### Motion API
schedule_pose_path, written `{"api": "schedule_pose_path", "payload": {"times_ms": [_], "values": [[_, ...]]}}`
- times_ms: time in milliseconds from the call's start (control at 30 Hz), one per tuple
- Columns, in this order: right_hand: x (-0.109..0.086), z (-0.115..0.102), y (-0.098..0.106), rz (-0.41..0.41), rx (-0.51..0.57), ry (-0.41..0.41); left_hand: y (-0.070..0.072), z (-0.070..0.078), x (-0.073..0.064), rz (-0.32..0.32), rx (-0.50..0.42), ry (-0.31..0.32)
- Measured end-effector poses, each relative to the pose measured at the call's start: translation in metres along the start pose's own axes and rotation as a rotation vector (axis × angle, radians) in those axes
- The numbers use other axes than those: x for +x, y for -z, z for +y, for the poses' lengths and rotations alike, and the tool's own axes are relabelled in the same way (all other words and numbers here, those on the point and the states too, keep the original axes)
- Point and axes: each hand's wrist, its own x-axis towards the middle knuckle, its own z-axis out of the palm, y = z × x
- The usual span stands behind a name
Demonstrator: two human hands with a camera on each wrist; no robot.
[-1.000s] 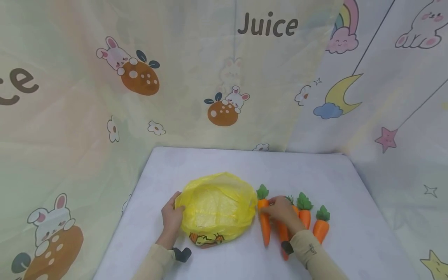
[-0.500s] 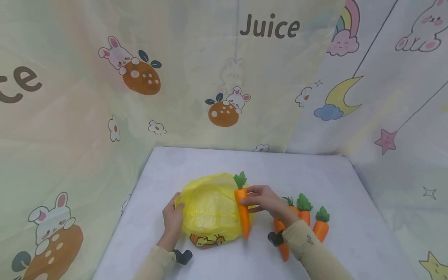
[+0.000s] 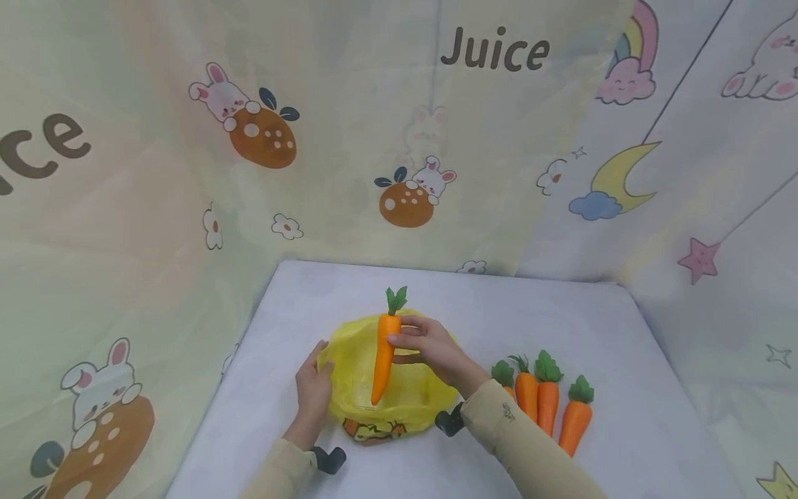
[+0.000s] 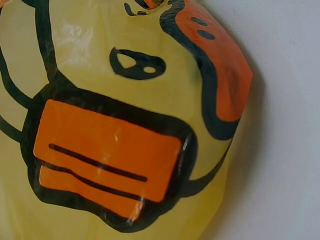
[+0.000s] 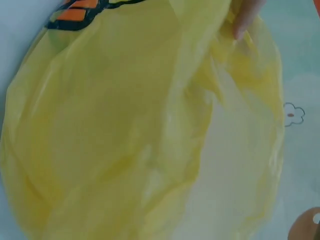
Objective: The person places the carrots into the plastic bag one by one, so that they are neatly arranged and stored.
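A yellow plastic bag [image 3: 349,374] with a printed cartoon lies on the table, its mouth spread wide. My left hand [image 3: 314,391] holds the bag's left rim, thumb over the edge. My right hand [image 3: 431,348] pinches a toy-like orange carrot [image 3: 383,357] with green leaves, upright over the bag's opening. The left wrist view is filled by the printed side of the bag [image 4: 100,145]. In the right wrist view the bag [image 5: 110,125] gapes, with a finger [image 5: 247,17] on its rim; the carrot is out of that view.
Several more carrots [image 3: 548,405] lie in a loose row on the white table [image 3: 623,388], right of the bag; the right sleeve [image 3: 524,436] partly covers them. A patterned cloth [image 3: 337,138] stands behind and at both sides.
My right hand has taken the leftmost carrot from the row, lifted it and carried it left over the bag. My left hand has kept hold of the rim.
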Motion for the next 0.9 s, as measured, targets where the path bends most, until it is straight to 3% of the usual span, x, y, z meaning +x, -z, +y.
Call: {"api": "schedule_pose_path", "payload": {"times_ms": [267, 600, 900], "values": [[0.019, 0.031, -0.012, 0.151, 0.037, -0.034, -0.002, 0.000, 0.000, -0.010, 0.002, -0.028], [0.033, 0.062, -0.035, 0.185, 0.011, -0.126, -0.002, 0.001, -0.001, -0.013, -0.001, -0.040], [0.041, 0.079, -0.041, 0.231, -0.051, -0.183, -0.003, -0.001, -0.002, -0.028, -0.040, -0.010]]}}
